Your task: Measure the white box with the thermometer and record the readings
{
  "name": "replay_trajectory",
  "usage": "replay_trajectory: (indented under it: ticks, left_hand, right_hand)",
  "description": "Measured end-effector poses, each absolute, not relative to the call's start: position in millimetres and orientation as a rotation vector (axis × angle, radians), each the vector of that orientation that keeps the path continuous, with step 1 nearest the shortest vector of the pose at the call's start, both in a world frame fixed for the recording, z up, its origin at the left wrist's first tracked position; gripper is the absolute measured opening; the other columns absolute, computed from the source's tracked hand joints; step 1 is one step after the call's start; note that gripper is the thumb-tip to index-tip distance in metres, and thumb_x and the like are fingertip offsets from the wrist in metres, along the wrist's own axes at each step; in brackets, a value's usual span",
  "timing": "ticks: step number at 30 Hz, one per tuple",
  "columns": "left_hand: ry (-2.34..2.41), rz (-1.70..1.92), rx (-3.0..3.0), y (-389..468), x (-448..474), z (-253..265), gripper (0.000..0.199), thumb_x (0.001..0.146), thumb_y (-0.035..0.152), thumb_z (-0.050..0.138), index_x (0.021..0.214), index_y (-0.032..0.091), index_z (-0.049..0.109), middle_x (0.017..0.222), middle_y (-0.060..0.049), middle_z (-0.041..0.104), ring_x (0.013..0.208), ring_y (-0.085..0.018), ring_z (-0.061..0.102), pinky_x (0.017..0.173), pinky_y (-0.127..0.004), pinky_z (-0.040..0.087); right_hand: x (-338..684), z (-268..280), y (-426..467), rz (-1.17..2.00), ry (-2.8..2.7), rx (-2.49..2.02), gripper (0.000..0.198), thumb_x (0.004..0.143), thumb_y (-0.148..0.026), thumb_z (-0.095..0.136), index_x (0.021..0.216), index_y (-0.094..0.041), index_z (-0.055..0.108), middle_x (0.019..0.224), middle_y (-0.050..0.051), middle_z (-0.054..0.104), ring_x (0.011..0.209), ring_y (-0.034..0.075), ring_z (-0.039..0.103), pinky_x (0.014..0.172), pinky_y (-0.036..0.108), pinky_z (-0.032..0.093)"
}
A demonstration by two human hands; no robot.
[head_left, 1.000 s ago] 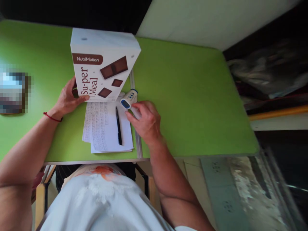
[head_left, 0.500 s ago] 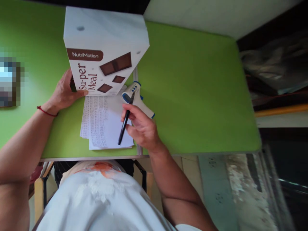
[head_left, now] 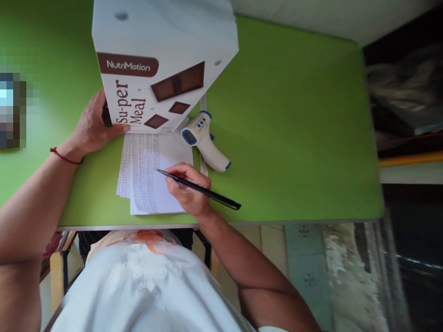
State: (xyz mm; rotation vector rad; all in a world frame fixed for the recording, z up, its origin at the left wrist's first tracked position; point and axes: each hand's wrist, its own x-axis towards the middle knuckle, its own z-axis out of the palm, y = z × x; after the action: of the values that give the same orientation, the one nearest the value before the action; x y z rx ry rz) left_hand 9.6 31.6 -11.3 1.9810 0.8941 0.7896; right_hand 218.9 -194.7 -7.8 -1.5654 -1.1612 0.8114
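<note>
My right hand (head_left: 190, 189) is closed around a black pen (head_left: 214, 196). The pen's tip points left, at or just above the written lines on a stack of paper sheets (head_left: 169, 193). My left hand (head_left: 92, 124) grips the lower left corner of a white "NutriMotion Su-per Meal" box (head_left: 128, 41), thumb across its front bottom edge; the other fingers are partly hidden behind it. The box stands over the upper part of the sheets. Right of the papers lies a white and blue infrared thermometer (head_left: 206, 140), apart from both hands.
All this is on a green table (head_left: 294, 129) with a metal seam. A blurred-out object (head_left: 10, 110) lies at the far left. A shelf with a yellow edge (head_left: 411, 158) stands to the right, and a wooden chair arm (head_left: 57, 281) is below the table edge.
My right hand has moved down and left, off the thermometer's side, and the pen has swung round so its tip meets the written area. The view has shifted slightly; my left hand stays at the box.
</note>
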Motion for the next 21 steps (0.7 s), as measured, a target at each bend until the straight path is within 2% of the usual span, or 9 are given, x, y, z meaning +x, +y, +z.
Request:
replay_trajectory:
  ticks: [3,9,14,18,21]
  left_hand:
    - [0.883,0.796,1.971,33.0,9.9,-13.3,0.100,0.061,0.091,0.093,0.129,0.021,0.069,0.139,-0.006,0.074,0.131,-0.035,0.061,0.123,-0.057,0.048]
    - [0.844,0.795,1.979,32.7,11.3,-12.0,0.091,0.065,0.088,0.093,0.123,0.021,0.070,0.138,-0.007,0.072,0.133,-0.037,0.060,0.125,-0.058,0.045]
    - [0.849,0.780,1.963,33.1,11.6,-10.2,0.092,0.063,0.081,0.099,0.125,0.020,0.068,0.138,-0.008,0.071,0.134,-0.037,0.060,0.128,-0.057,0.045]
    - [0.823,0.750,2.131,36.4,8.8,-14.4,0.098,0.075,0.091,0.084,0.136,0.016,0.064,0.143,-0.013,0.069,0.136,-0.038,0.062,0.123,-0.063,0.049]
    - [0.808,0.714,2.278,38.4,6.4,-17.7,0.104,0.083,0.097,0.070,0.144,0.014,0.059,0.146,-0.015,0.067,0.137,-0.037,0.064,0.119,-0.061,0.053]
  right_hand:
    - [218.2,-12.6,-193.7,0.698,-1.221,-1.606,0.007,0.084,-0.035,0.068,0.081,-0.029,0.067,0.071,-0.002,0.069,0.060,0.017,0.059,0.064,0.033,0.057]
    - [219.8,-15.7,-194.4,0.644,-1.366,-1.614,0.021,0.095,-0.045,0.062,0.079,-0.031,0.061,0.070,0.000,0.068,0.064,0.020,0.061,0.067,0.036,0.058]
    - [220.0,-19.8,-195.2,0.535,-1.451,-1.543,0.019,0.100,-0.036,0.062,0.082,-0.029,0.063,0.073,-0.001,0.069,0.065,0.018,0.064,0.067,0.032,0.057]
    - [220.5,-24.1,-194.1,0.431,-1.523,-1.461,0.017,0.103,-0.031,0.062,0.086,-0.028,0.064,0.074,-0.002,0.070,0.063,0.016,0.065,0.064,0.030,0.056]
    - [221.1,-25.5,-192.5,0.339,-1.563,-1.374,0.014,0.103,-0.025,0.064,0.088,-0.027,0.064,0.073,-0.004,0.070,0.062,0.015,0.065,0.061,0.027,0.055]
